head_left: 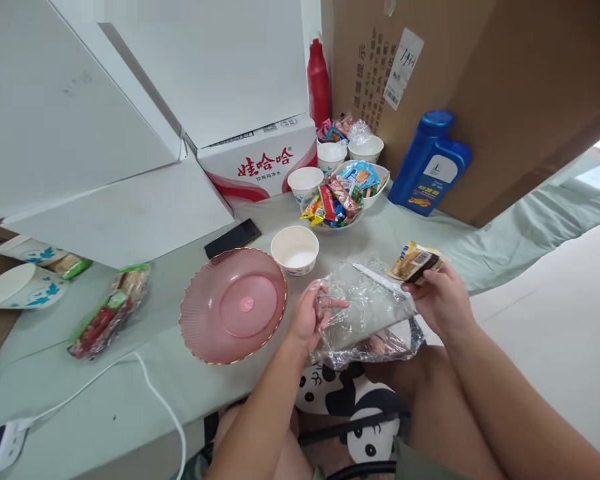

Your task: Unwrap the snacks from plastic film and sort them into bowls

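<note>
My right hand [445, 300] is closed on a small yellow and brown snack packet [415, 262], raised at the right over the table's front edge. My left hand [311, 317] grips the near-left side of a crinkled clear plastic bag [365, 300], with one finger stretched across it. The bag spans the space between my hands and partly overhangs my lap; whether anything is inside it I cannot tell. Left of my left hand lies a pink ribbed oval dish [200, 313] with a gold scalloped rim. A white paper bowl [296, 252] stands behind the bag, touching or nearly touching the dish.
Toward the back are a clear bowl of wrapped snacks [336, 203], more paper bowls [305, 180], a red bottle [319, 83] and a blue jug [427, 167]. A phone [233, 238] lies behind the dish. At left are a packaged snack [113, 310] and a white cable [145, 370].
</note>
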Action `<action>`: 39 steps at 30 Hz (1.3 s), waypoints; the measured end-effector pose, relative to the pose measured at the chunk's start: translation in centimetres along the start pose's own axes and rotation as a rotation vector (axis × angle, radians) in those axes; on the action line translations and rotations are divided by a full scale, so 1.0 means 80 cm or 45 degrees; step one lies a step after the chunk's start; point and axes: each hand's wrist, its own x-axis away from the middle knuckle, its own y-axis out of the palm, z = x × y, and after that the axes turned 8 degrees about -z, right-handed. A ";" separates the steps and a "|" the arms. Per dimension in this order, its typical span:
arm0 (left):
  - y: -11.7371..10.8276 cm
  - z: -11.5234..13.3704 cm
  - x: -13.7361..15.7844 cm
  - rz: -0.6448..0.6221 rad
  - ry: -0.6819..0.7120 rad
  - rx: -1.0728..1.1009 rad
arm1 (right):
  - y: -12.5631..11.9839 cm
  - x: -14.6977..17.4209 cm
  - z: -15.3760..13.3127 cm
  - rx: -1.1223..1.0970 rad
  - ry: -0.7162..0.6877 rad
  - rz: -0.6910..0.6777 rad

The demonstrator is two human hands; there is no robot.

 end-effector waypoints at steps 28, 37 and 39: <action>-0.009 0.009 -0.011 -0.119 -0.011 0.010 | 0.022 -0.107 -0.039 1.050 -0.410 -0.081; -0.012 0.017 0.040 -0.240 0.191 -0.428 | -0.006 -0.001 0.016 0.581 0.264 -0.430; -0.015 0.018 0.063 -0.224 0.271 -0.520 | 0.005 0.010 0.012 0.596 0.262 -0.501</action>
